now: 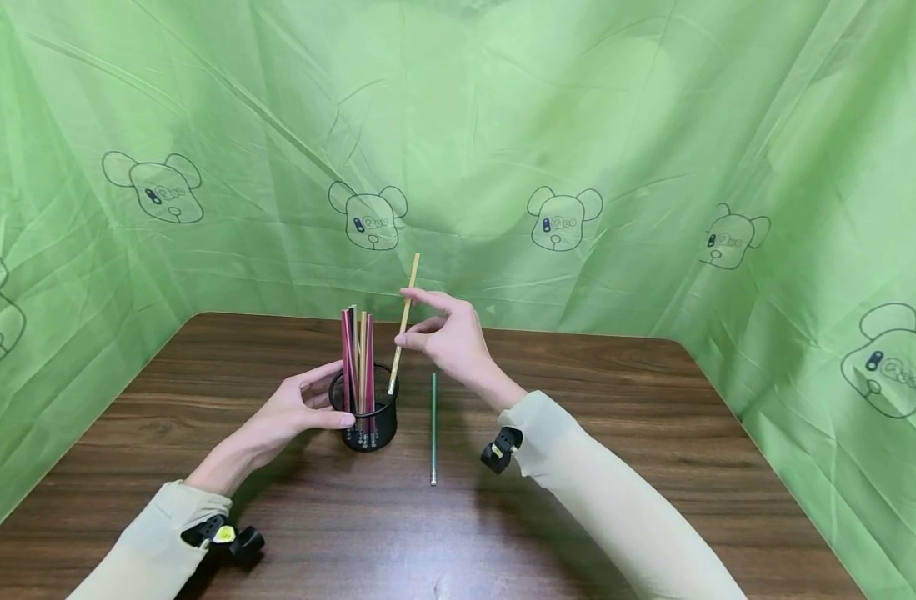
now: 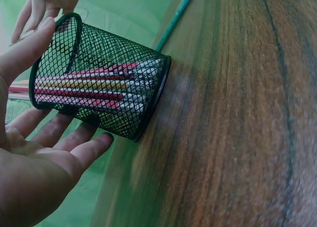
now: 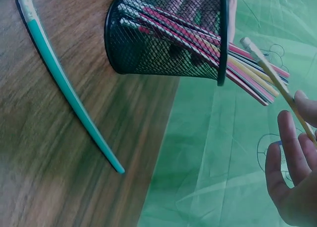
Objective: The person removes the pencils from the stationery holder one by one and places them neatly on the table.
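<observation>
A black mesh pencil cup (image 1: 380, 427) stands upright on the wooden table. My left hand (image 1: 288, 412) grips it from the left, thumb over the rim at the front and fingers round the far side. Several pencils (image 1: 346, 342), mostly dark red with some yellow and black, lean inside with their eraser ends down. My right hand (image 1: 455, 335) pinches a yellow pencil (image 1: 413, 272) between thumb and fingers, its eraser end pointing down. In the right wrist view that eraser (image 3: 250, 46) is just outside the cup's mouth, close to the pencils sticking out.
A green pencil (image 1: 433, 429) lies on the table right of the cup, eraser end toward me. The brown wooden table (image 1: 615, 433) is bordered by green cloth (image 1: 465, 125) with bear-head drawings at the back and both sides.
</observation>
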Available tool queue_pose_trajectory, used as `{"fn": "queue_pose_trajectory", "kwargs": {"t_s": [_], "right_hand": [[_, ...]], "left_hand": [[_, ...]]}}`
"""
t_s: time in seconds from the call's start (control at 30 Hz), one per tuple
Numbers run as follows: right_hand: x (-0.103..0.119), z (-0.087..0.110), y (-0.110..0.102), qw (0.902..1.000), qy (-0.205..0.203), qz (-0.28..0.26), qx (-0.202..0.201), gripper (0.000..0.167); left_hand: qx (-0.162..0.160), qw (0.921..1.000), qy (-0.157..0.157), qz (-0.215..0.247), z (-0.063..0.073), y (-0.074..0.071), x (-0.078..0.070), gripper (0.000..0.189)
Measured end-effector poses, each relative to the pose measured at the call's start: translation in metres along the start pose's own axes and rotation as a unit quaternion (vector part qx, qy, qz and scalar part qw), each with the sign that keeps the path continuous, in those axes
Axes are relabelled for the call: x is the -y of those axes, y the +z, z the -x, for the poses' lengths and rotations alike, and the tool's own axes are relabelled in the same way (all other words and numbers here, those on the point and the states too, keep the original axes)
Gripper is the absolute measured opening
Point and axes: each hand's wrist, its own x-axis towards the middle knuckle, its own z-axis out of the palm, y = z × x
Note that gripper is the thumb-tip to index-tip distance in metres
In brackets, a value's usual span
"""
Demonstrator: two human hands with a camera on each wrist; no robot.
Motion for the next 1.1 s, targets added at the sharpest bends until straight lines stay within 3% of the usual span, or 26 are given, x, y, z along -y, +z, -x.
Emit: {"fn": "queue_pose_trajectory", "kwargs": {"t_s": [0.47, 1.1], "right_hand": [[0.003, 0.009, -0.018, 0.9999, 0.013, 0.001, 0.000, 0.064], [-0.025, 0.033, -0.038, 0.9990, 0.042, 0.001, 0.013, 0.064]], "left_hand": [[0.002, 1.0000, 0.003, 0.009, 0.000, -0.002, 0.003, 0.094], [0.002, 1.0000, -0.001, 0.007, -0.002, -0.002, 0.002, 0.093]]}}
